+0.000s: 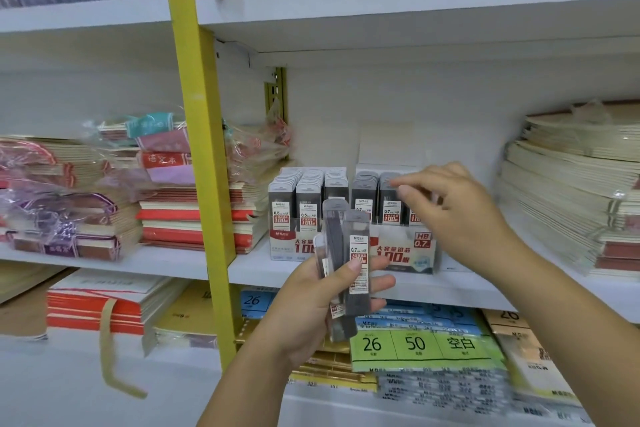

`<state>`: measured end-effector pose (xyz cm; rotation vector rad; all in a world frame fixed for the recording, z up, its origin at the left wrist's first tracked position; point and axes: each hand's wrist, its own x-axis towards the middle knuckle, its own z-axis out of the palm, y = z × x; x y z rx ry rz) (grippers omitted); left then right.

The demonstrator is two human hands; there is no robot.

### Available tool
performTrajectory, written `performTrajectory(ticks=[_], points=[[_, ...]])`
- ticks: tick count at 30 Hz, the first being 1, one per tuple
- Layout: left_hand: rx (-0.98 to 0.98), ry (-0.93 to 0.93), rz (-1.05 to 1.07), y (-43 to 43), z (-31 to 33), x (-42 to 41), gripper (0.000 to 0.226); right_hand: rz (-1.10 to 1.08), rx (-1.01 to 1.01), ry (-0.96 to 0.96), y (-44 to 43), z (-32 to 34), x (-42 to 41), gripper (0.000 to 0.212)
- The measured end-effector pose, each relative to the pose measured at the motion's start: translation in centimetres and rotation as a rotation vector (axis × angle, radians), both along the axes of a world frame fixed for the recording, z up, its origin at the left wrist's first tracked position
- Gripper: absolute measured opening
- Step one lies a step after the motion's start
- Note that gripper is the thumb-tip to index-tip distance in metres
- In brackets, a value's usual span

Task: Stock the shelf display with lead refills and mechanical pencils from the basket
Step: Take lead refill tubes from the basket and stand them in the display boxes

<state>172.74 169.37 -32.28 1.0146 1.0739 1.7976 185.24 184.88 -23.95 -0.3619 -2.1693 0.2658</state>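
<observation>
Restocking is judged nearly done
A few slim grey plastic lead-refill cases [358, 253] are gripped in the left hand [311, 308], near the almost full clear display box [408, 250]; the right hand [457, 215] is blurred above it, grasp unclear.

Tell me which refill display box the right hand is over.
The box marked HB 0.7; the right hand is at its rows. The 0.5 box stands further left.

Right hand [457, 215]'s fingers [404, 191] blurred; their hold unclear.
</observation>
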Motion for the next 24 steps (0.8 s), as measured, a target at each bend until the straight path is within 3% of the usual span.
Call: performTrajectory(ticks=[4, 10, 15, 20, 24], points=[[0.022, -0.012, -0.032, -0.3, 0.3, 0.6, 0.026, 0.333, -0.374, -0.108, -2.7, -1.2, -0.2, 0.035], [-0.004, -0.010, 0.013, -0.5, 0.1, 0.9, 0.037, 0.413, -0.628, 0.014, -2.7, -1.5, -0.1, 0.025], [-0.086, 0.130, 0.235, -1.0, -0.2, -0.6, 0.042, 0.309, -0.364, 0.406, -1.7, 1.0, 0.6, 0.025], [-0.082, 0.124, 0.270, -1.0, -0.8, -1.8, 0.064, 0.186, -0.055, 0.225, -1.7, 0.7, -1.2, 0.024], [-0.061, 0.007, 0.147, -1.2, -0.6, -2.3, 0.042, 0.157, -0.132, 0.109, -0.7, 0.0, -3.0, 0.028]])
